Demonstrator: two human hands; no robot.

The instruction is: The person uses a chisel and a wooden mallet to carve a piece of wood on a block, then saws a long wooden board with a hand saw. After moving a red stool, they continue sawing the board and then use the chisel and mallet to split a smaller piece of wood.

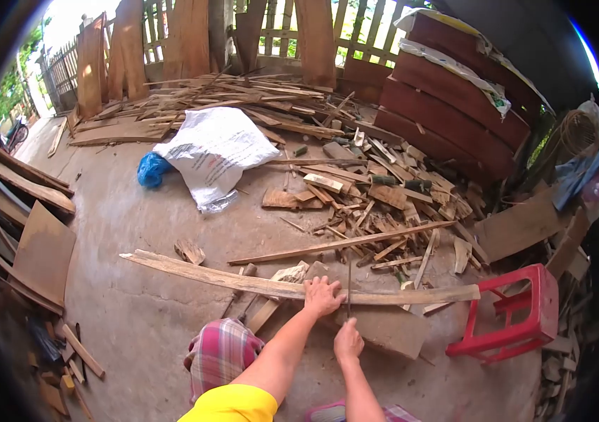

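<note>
A long, narrow plank [236,281] runs from left to right in front of me, over a wooden block [384,330]. My left hand [324,295] lies across the plank near its middle, its fingers curled over the far edge. Just right of it, my right hand [348,341] is closed round the handle of a thin-bladed tool [348,285]. The blade stands nearly edge-on to the view and crosses the plank close to my left fingers, so its type is hard to make out. At the right, the plank's end meets a red plastic stool [542,306].
Scrap wood [391,197] is heaped beyond the plank, with a loose strip [341,246] in front. A white sack [218,151] and blue bag [151,170] lie on the floor. Boards [42,246] lean at left; reddish panels [447,105] stand at back right.
</note>
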